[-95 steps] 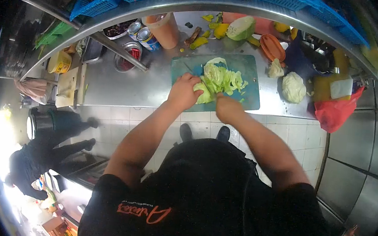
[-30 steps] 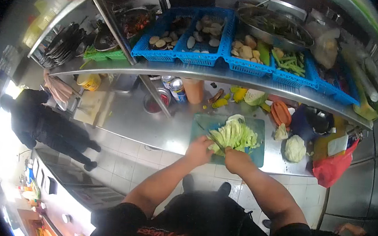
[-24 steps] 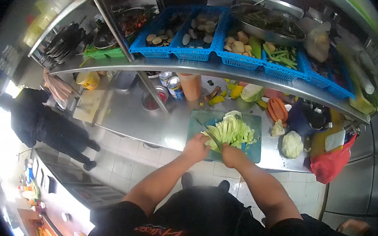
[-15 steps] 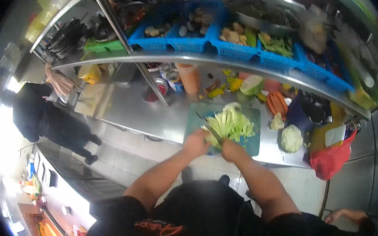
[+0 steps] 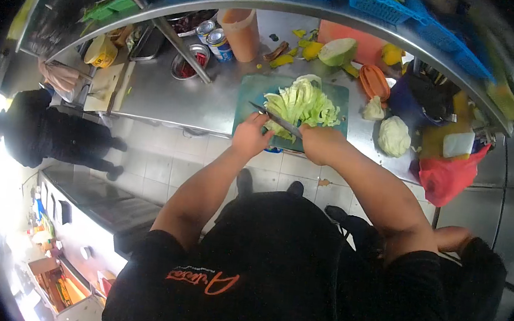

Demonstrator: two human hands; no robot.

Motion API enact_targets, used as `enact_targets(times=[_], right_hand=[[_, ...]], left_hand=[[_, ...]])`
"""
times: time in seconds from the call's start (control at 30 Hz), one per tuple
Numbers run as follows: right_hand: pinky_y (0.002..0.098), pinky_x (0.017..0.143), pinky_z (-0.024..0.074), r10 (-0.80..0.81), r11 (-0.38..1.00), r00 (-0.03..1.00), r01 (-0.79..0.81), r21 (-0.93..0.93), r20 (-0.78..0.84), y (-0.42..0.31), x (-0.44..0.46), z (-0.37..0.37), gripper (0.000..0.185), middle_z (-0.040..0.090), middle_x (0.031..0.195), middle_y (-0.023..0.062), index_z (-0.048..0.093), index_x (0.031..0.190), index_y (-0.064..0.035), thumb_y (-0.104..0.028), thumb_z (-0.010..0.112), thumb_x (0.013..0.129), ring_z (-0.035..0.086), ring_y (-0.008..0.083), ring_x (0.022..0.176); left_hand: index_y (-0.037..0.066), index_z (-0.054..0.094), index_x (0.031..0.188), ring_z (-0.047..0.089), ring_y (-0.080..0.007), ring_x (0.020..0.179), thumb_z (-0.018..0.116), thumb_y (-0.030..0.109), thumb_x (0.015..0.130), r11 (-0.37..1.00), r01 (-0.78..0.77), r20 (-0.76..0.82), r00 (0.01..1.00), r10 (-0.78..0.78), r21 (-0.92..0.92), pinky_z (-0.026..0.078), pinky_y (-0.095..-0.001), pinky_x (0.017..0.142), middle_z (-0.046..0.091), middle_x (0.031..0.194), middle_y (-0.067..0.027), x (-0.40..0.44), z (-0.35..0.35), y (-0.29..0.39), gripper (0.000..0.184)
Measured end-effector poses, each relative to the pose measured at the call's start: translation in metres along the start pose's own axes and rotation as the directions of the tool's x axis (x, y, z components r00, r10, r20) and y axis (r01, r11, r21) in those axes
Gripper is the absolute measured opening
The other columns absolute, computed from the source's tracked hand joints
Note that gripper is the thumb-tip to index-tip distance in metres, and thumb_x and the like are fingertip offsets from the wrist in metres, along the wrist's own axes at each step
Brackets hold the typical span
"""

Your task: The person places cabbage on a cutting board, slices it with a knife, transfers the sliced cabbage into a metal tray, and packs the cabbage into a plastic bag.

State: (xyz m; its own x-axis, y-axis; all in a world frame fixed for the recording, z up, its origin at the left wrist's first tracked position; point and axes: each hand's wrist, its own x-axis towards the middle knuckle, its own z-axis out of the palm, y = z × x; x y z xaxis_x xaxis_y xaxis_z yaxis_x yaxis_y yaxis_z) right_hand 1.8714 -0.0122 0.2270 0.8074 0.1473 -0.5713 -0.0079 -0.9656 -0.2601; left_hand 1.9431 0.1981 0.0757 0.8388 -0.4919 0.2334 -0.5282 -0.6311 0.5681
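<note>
A green cutting board lies at the counter's front edge, with a heap of sliced cabbage on it. My right hand is closed round the handle of a knife, whose blade points left across the near side of the heap. At the board's lower left, my left hand has its fingers bent at the blade and the cabbage's near left edge. What lies under those fingertips is too small to make out.
A whole cabbage, a cut cabbage and an orange-brown lid stand right of and behind the board. Cans, a tall container and a bowl are behind left. One person stands left, another close at right.
The view has tilted down, so the counter sits higher and less of the shelf baskets shows. The knife now lies lower across the cabbage's near side. The person at right has come closer.
</note>
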Motion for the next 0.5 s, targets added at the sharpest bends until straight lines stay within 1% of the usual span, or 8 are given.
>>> enact_targets(times=[0.07,0.17,0.23,0.3,0.37,0.43,0.47,0.5], right_hand=[[0.0480,0.082,0.0543,-0.005,1.000,1.000,0.005,0.003,0.002,0.003,0.001,0.006,0.037,0.071,0.102,0.0214,0.051,0.122,0.0006,-0.003,0.056,0.085,0.069,0.0382,0.097],[0.0503,0.083,0.0549,-0.033,0.999,0.999,0.031,-0.039,-0.037,0.013,0.012,0.025,0.027,0.071,0.104,0.0247,0.060,0.114,0.0007,-0.010,0.048,0.092,0.070,0.0400,0.096],[0.0514,0.083,0.0544,-0.021,1.000,0.998,0.019,-0.023,-0.062,0.011,0.017,0.031,0.027,0.070,0.102,0.0259,0.057,0.115,0.0008,-0.009,0.046,0.093,0.070,0.0407,0.097],[0.0528,0.085,0.0536,0.067,0.998,0.994,-0.068,-0.011,-0.090,0.008,0.034,0.061,0.027,0.070,0.102,0.0265,0.055,0.115,0.0007,-0.010,0.044,0.094,0.069,0.0435,0.096],[0.0542,0.087,0.0521,0.029,0.999,0.994,-0.026,0.024,-0.107,0.016,0.055,0.088,0.028,0.068,0.105,0.0290,0.053,0.116,0.0006,-0.013,0.040,0.096,0.067,0.0463,0.097],[0.0557,0.089,0.0500,0.028,0.998,0.997,-0.024,0.058,-0.073,0.022,0.072,0.089,0.030,0.066,0.111,0.0307,0.053,0.118,-0.0002,-0.016,0.040,0.097,0.065,0.0479,0.101],[0.0568,0.091,0.0483,0.030,0.988,0.996,-0.016,0.151,-0.088,0.034,0.086,0.095,0.030,0.065,0.114,0.0310,0.053,0.120,-0.0014,-0.018,0.043,0.097,0.063,0.0478,0.105],[0.0574,0.092,0.0474,0.000,0.988,0.998,0.009,0.154,-0.060,0.035,0.086,0.085,0.031,0.065,0.115,0.0305,0.053,0.122,-0.0024,-0.022,0.045,0.098,0.063,0.0475,0.105]], left_hand=[[0.007,0.066,0.113,0.066,-0.0354,0.098,0.077,0.023,0.078,1.000,0.013,0.020,1.000,-0.013,0.001,0.055,-0.0455,0.082,0.065,0.110,-0.0138,-0.001,0.003,0.000,0.039],[0.007,0.066,0.114,0.066,-0.0349,0.099,0.076,0.024,0.079,1.000,0.008,0.017,1.000,-0.008,0.023,0.055,-0.0459,0.084,0.066,0.111,-0.0139,-0.001,0.009,0.000,0.040],[0.007,0.066,0.113,0.066,-0.0351,0.100,0.075,0.024,0.080,0.998,0.021,0.013,1.000,-0.022,0.060,0.055,-0.0465,0.084,0.066,0.111,-0.0144,-0.004,0.008,-0.002,0.038],[0.008,0.067,0.110,0.066,-0.0347,0.097,0.074,0.024,0.080,0.993,0.056,0.045,0.997,-0.061,0.101,0.055,-0.0459,0.083,0.067,0.109,-0.0145,-0.002,0.007,0.000,0.036],[0.007,0.067,0.106,0.067,-0.0350,0.095,0.072,0.024,0.080,0.988,0.100,0.096,0.989,-0.112,0.115,0.056,-0.0462,0.080,0.067,0.108,-0.0151,-0.001,0.013,0.003,0.032],[0.007,0.066,0.103,0.067,-0.0355,0.095,0.069,0.025,0.080,0.981,0.130,0.143,0.978,-0.150,0.143,0.057,-0.0480,0.078,0.065,0.108,-0.0158,0.001,0.017,0.000,0.029],[0.007,0.066,0.102,0.068,-0.0351,0.094,0.068,0.026,0.081,0.975,0.135,0.170,0.971,-0.166,0.179,0.057,-0.0482,0.077,0.065,0.107,-0.0158,0.002,0.017,-0.001,0.029],[0.007,0.066,0.101,0.069,-0.0350,0.091,0.066,0.025,0.082,0.962,0.183,0.161,0.963,-0.217,0.202,0.057,-0.0483,0.075,0.065,0.105,-0.0163,0.003,0.026,-0.004,0.026]])
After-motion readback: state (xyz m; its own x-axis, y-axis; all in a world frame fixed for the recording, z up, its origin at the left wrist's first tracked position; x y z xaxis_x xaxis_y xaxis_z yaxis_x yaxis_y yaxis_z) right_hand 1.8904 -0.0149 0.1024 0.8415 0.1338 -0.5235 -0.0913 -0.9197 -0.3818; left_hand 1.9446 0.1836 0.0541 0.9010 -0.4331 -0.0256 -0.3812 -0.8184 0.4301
